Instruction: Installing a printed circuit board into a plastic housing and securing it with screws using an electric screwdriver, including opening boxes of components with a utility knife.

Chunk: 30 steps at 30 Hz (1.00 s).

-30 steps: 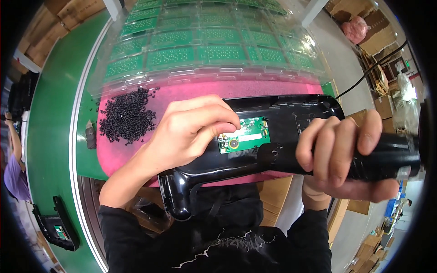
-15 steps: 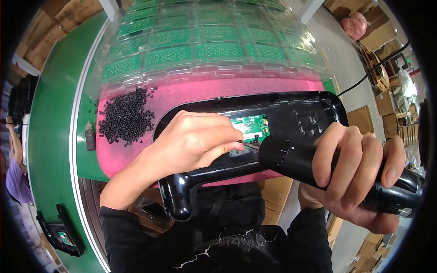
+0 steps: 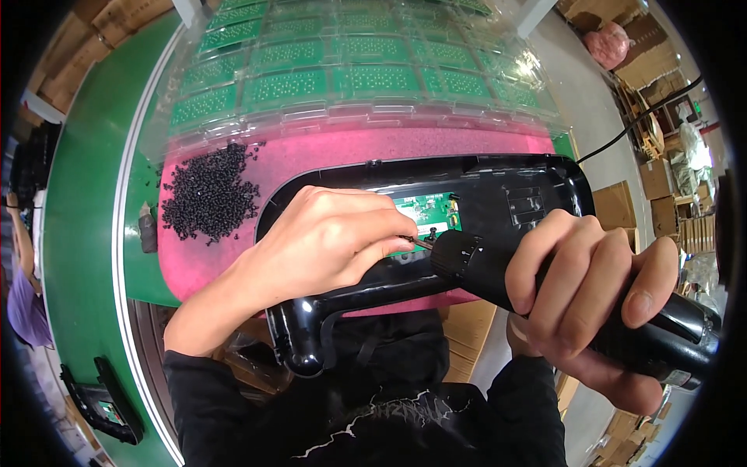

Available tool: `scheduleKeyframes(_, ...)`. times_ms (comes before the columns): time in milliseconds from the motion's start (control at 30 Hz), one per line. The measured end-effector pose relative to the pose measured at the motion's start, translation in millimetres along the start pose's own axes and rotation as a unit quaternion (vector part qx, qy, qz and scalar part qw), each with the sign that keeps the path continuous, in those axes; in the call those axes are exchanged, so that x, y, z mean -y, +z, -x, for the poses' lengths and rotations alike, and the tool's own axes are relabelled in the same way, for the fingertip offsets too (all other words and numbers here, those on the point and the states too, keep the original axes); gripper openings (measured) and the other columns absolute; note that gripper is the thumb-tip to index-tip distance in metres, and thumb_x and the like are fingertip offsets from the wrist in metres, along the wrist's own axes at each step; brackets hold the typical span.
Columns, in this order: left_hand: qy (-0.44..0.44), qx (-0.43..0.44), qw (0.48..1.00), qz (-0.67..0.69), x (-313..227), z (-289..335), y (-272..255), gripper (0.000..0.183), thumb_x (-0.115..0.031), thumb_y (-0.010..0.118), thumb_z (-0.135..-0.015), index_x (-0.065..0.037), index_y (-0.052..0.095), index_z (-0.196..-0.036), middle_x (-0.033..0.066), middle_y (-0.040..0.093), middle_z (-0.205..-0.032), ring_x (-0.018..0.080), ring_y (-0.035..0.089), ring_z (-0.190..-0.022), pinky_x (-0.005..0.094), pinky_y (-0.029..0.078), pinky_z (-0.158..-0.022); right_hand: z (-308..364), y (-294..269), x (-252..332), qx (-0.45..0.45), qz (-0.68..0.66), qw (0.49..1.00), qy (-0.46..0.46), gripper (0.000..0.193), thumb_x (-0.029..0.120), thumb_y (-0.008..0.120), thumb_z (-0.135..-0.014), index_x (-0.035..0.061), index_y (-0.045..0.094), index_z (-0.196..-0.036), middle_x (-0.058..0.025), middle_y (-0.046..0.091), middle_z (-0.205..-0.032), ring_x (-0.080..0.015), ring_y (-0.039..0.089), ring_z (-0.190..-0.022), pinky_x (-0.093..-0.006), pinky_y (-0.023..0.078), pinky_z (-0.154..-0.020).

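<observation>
My right hand (image 3: 587, 288) is wrapped round a black electric screwdriver (image 3: 494, 261), held aslant with its thin bit (image 3: 422, 244) pointing left. At the bit's tip, the thumb and forefinger of my left hand (image 3: 323, 237) pinch a small black screw, mostly hidden by the fingers. Below both hands lies a black plastic housing (image 3: 486, 198) with a rounded body and a stubby arm toward me. Inside it sits a green circuit board (image 3: 428, 208), partly covered by my left hand. A small black post or screw stands at the board's near edge.
The housing rests on a pink mat (image 3: 187, 272). A heap of small black screws (image 3: 208, 194) lies left on the mat. Clear trays of green circuit boards (image 3: 373, 78) stand beyond. On the green table (image 3: 85, 233) at left is another black housing (image 3: 103, 401); a person in purple is behind.
The screwdriver and my right hand have shifted slightly left and toward me, the bit staying at my left fingertips. My left hand keeps its pinch. The view has shifted a little.
</observation>
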<state>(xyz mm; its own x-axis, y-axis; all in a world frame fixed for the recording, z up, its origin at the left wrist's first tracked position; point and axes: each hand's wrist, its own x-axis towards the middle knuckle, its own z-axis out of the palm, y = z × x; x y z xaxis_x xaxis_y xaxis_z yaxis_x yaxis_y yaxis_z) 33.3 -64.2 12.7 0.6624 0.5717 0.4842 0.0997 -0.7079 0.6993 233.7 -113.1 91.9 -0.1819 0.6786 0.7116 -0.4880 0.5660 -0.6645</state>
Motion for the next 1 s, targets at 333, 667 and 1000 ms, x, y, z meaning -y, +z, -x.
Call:
scheduleKeyframes(333, 0.006, 0.014, 1.0, -0.009, 1.3, -0.3, -1.9, 0.017, -0.004, 0.076, -0.072, 0.001, 0.066, -0.085, 0.0124, 0.065, -0.074, 0.0292, 0.065, -0.067, 0.0348, 0.052, -0.058, -1.2, -3.9, -5.3, -0.016, -0.02, 1.0, -0.001, 0.045, 0.04, 0.073, -0.077, 0.0096, 0.048, -0.1, 0.0013, 0.059, -0.058, -0.0088, 0.051, -0.04, -0.0239, 0.044, -0.045)
scheduleKeyframes(667, -0.081, 0.057, 0.993, -0.065, -5.4, -2.3, 0.5, 0.013, -0.01, 0.072, -0.078, -0.001, 0.065, -0.083, 0.0092, 0.066, -0.075, 0.0276, 0.066, -0.067, 0.0337, 0.052, -0.058, 4.8, -36.7, -13.4, -0.116, 0.086, 0.987, 0.076, 0.067, 0.068, 0.065, -0.077, 0.0081, 0.047, -0.102, 0.0022, 0.051, -0.061, -0.0089, 0.043, -0.044, -0.0276, 0.039, -0.05)
scheduleKeyframes(1000, -0.107, 0.107, 0.984, -0.091, -1.3, -0.2, 2.8, 0.013, -0.012, 0.07, -0.08, -0.004, 0.069, -0.09, 0.0073, 0.071, -0.081, 0.0252, 0.069, -0.07, 0.0327, 0.053, -0.059, 6.8, -56.9, -33.7, -0.127, 0.063, 0.978, 0.152, 0.067, 0.069, 0.057, -0.08, 0.0051, 0.047, -0.097, -0.0008, 0.046, -0.056, -0.0103, 0.039, -0.042, -0.0263, 0.034, -0.047)
